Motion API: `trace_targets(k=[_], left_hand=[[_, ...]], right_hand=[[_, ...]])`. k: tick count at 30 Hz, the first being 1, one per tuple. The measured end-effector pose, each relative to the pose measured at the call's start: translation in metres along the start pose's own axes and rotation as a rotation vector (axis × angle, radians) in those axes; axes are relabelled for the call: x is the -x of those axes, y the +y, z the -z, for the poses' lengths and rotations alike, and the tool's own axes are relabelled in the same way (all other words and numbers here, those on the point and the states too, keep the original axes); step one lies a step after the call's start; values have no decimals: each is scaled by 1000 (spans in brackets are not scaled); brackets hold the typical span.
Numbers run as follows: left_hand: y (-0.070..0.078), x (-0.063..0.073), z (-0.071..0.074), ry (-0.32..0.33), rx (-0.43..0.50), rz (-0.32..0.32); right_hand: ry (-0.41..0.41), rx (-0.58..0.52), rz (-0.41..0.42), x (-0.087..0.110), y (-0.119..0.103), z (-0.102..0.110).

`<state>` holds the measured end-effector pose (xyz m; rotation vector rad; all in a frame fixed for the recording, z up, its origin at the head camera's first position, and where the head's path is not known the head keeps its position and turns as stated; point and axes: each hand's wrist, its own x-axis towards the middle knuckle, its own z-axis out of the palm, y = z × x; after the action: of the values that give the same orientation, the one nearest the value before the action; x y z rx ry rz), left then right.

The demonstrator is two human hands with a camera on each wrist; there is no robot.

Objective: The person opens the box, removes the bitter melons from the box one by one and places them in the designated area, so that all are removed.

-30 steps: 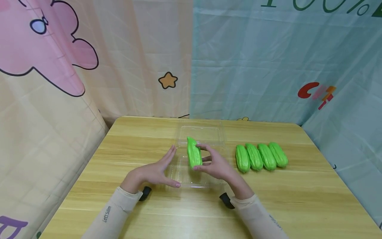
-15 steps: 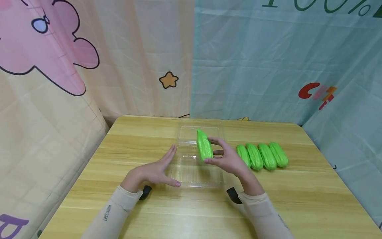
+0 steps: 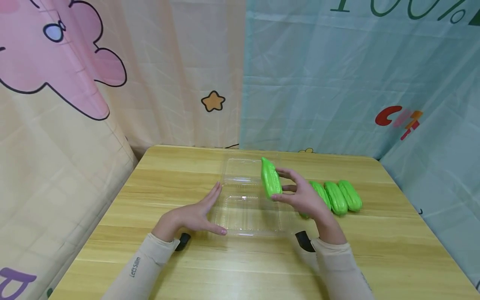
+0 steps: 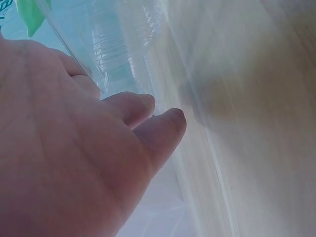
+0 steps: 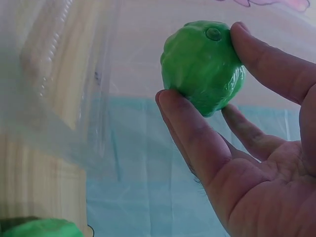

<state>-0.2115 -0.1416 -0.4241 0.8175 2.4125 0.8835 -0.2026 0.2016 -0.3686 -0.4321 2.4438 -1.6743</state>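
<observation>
Thumb and fingertips of my right hand [image 3: 304, 195] pinch a glossy green bitter melon [image 3: 271, 178], ridged lengthwise with a pointed tip. In the head view it overlaps the right side of a clear plastic clamshell box [image 3: 243, 231], which lies with its lid folded back. The right wrist view shows the melon [image 5: 200, 64] end-on, its stub facing the camera, held up off the table. My left hand [image 3: 191, 216] is spread at the box's left edge, thumb near the front corner. In the left wrist view, the left fingers [image 4: 163, 131] lie alongside the clear plastic wall.
Several more green bitter melons [image 3: 335, 198] lie in a row on the wooden table [image 3: 390, 241], right of the box; my right hand partly hides the nearest ones. Printed curtains [image 3: 318, 75] hang behind the table and along its sides.
My right hand has carried the bitter melon from over the middle of the box rightward and slightly away from me, towards the row. My left hand has stayed in place.
</observation>
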Motion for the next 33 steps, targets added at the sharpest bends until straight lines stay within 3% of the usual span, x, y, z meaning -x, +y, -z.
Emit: trace_targets(k=[13,33], left_hand=[[1,2,2,-1,-4,1],[0,10,10,-1,-9,40]], right_hand=[[27,48,-25,9,1,29],[10,153,-158,13,11,44]])
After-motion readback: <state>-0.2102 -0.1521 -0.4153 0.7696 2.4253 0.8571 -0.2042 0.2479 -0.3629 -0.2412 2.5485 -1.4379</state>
